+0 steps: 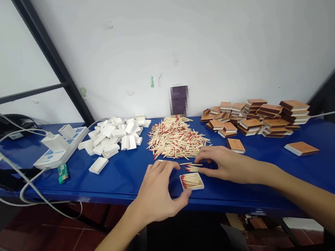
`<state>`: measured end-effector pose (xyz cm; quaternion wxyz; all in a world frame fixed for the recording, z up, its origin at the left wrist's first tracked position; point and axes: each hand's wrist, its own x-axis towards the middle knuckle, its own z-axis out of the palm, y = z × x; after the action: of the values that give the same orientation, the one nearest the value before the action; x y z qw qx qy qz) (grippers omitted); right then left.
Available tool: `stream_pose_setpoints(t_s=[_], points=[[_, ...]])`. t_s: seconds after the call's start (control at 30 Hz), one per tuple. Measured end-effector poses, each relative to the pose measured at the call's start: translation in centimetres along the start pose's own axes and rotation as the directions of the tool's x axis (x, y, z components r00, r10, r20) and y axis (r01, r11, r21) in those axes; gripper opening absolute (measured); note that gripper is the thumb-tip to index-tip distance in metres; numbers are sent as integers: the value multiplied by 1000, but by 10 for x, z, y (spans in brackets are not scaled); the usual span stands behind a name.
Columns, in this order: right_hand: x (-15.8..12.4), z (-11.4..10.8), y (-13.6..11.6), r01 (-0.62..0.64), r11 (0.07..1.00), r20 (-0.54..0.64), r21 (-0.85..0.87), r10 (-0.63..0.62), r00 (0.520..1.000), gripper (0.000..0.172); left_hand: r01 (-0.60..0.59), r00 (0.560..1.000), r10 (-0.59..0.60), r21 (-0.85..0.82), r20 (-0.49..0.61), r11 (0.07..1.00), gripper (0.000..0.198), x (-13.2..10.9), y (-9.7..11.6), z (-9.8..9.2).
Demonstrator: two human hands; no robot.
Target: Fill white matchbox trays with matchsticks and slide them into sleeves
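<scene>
A small white matchbox tray (202,186) with red-tipped matches in it lies near the table's front edge. My left hand (159,191) curves around its left side, thumb and fingers spread apart, the thumb tip close to the tray's front wall. Just behind the tray, my right hand (220,163) pinches several loose matches (193,167), their red heads pointing left. A large heap of matches (176,138) spreads over the table beyond both hands.
White empty trays (111,134) are piled at the left, one lying apart. Orange-brown matchbox covers (253,117) stand stacked at the right. A power strip (64,147) with cables and a green packet (63,173) sit far left on the blue table (80,187).
</scene>
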<state>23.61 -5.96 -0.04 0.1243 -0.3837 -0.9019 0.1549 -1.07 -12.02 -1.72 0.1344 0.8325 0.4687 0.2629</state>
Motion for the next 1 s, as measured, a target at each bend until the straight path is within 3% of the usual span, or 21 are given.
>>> stream_pose_setpoints(t_s=[0.1, 0.3, 0.5, 0.8, 1.0], points=[[-1, 0, 1, -28, 1000, 27, 12, 28, 999, 37, -76, 996, 73, 69, 47, 995, 48, 1, 2, 2], [8, 1, 0, -2, 1000, 40, 14, 1, 999, 33, -110, 990, 99, 105, 105, 988, 51, 3, 2, 3], [18, -6, 4, -76, 996, 106, 52, 70, 992, 14, -117, 989, 106, 109, 101, 987, 47, 3, 1, 2], [22, -17, 9, -157, 978, 229, 138, 123, 966, 13, -124, 990, 114, 143, 79, 982, 38, 1, -2, 5], [24, -18, 7, -113, 992, 174, 51, 103, 979, 7, -102, 993, 93, 132, 72, 986, 28, 2, -2, 6]])
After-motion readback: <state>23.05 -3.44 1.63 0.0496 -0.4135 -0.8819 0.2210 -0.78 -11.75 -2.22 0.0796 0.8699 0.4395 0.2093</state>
